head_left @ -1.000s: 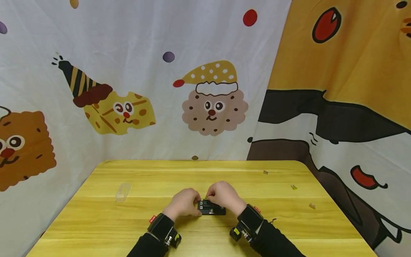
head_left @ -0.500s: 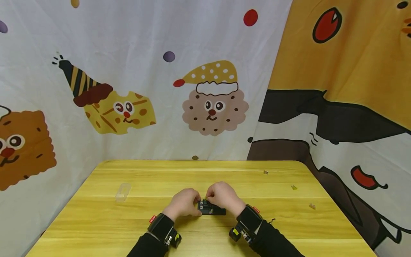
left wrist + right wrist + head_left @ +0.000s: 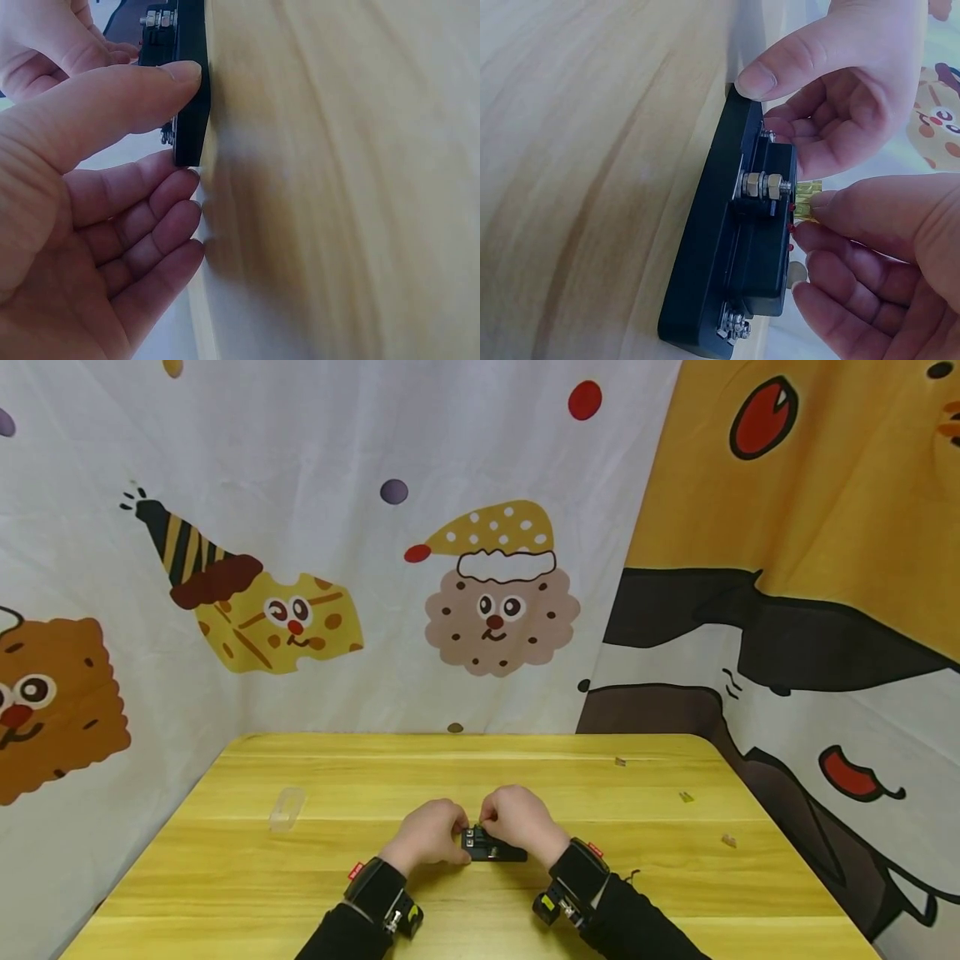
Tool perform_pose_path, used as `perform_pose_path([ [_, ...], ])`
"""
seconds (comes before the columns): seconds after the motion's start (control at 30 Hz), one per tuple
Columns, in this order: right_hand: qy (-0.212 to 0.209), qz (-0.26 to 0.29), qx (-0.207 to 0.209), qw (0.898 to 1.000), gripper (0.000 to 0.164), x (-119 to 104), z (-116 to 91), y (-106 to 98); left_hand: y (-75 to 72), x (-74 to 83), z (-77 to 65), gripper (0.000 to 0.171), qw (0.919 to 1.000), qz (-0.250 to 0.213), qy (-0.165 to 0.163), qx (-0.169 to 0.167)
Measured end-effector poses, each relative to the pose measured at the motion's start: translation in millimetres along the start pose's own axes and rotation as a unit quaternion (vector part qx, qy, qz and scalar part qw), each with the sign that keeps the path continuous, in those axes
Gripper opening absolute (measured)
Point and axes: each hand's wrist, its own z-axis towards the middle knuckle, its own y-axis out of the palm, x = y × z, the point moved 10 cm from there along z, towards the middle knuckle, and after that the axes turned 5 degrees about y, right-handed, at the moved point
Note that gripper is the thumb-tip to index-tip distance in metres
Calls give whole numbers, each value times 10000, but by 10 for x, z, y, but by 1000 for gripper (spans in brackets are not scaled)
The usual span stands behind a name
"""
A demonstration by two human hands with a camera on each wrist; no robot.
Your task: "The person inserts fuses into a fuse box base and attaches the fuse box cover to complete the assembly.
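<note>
A black fuse block [image 3: 504, 853] with metal studs and nuts lies on the wooden table between my two hands. My left hand [image 3: 429, 835] grips its left end, the thumb along the near edge and the fingers on the far side, as the left wrist view shows. My right hand [image 3: 521, 817] pinches a translucent yellow blade fuse [image 3: 807, 201] between thumb and forefinger at the top face of the block. Small red dots show beside the fuse in the right wrist view. How deep the fuse sits in its slot cannot be seen.
A clear plastic cover [image 3: 287, 810] lies at the left of the table. Toward the right are three small pieces: a brownish one [image 3: 620, 762], a yellow one [image 3: 686, 797] and a tan one [image 3: 729, 841]. Patterned cloth [image 3: 315, 527] hangs behind the table.
My right hand and wrist have shifted very slightly left, still pinching at the block. The left hand and the fuse block stay in place.
</note>
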Motion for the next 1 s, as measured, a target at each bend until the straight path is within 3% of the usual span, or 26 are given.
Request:
perform_pose_path([
  [1.0, -122, -349, 126, 9992, 19, -80, -15, -19, -10, 7, 11, 37, 10000, 31, 64, 9],
])
